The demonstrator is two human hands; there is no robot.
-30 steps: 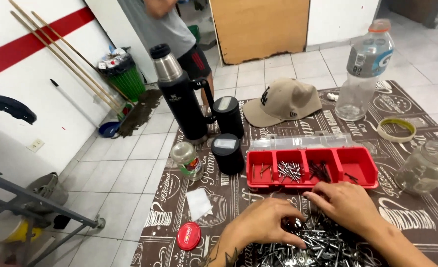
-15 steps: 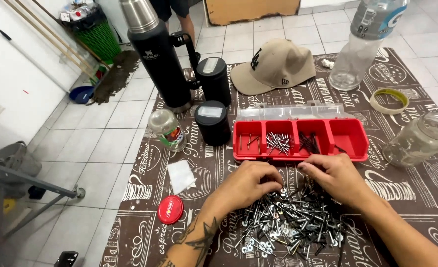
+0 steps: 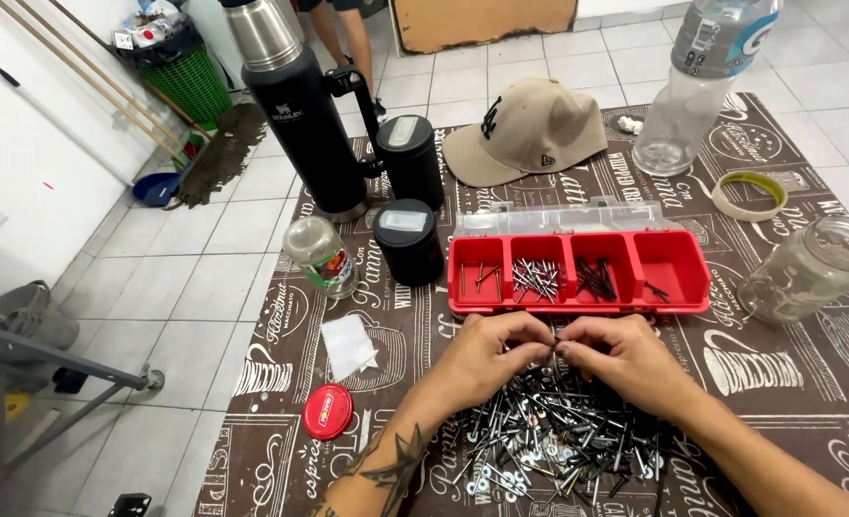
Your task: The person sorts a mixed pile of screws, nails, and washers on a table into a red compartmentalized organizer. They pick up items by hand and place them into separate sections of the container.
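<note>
Head view, silvery tangled screw pile (image 3: 549,445), mixed lengths

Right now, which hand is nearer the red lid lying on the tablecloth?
Left. The left hand works at the screw pile, with the red lid off to its lower left; the right hand sits farther right.

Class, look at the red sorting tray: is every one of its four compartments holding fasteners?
Yes. Each compartment of the red tray holds at least a few pieces, though the two end compartments hold only a few and the middle two hold small heaps.
</note>
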